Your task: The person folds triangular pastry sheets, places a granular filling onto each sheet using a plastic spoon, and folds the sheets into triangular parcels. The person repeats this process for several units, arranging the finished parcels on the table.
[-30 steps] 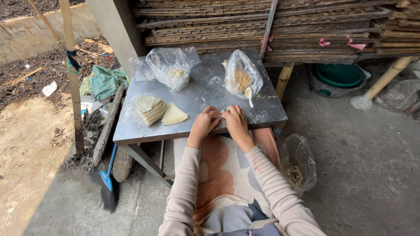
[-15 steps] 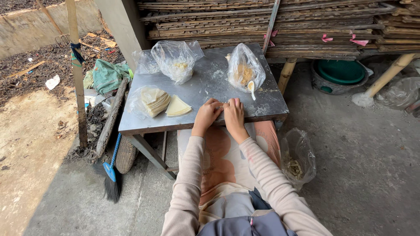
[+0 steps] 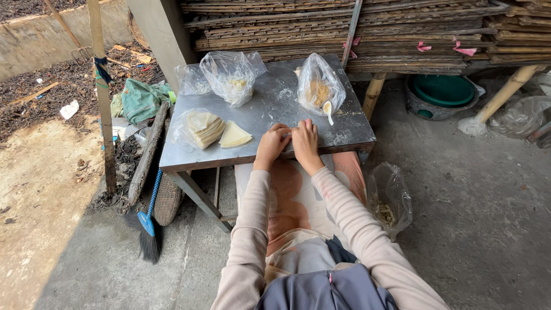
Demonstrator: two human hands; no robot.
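Note:
My left hand (image 3: 272,144) and my right hand (image 3: 305,142) rest side by side at the front edge of a low metal table (image 3: 270,109), fingers curled together over something small that I cannot make out. Left of the hands lies a stack of pale triangular wrappers (image 3: 218,131), partly on a clear plastic bag. Farther back stands a plastic bag with yellow filling and a white spoon (image 3: 319,89), and another clear bag with pale contents (image 3: 232,77).
Stacked bamboo mats (image 3: 373,28) fill the space behind the table. A green basin (image 3: 443,92) sits at the right, a plastic bag (image 3: 390,201) on the concrete by my right side, and a blue-handled broom (image 3: 149,224) leans at the left.
My view has shifted slightly. Both hands stay together at the table's front edge with little visible movement.

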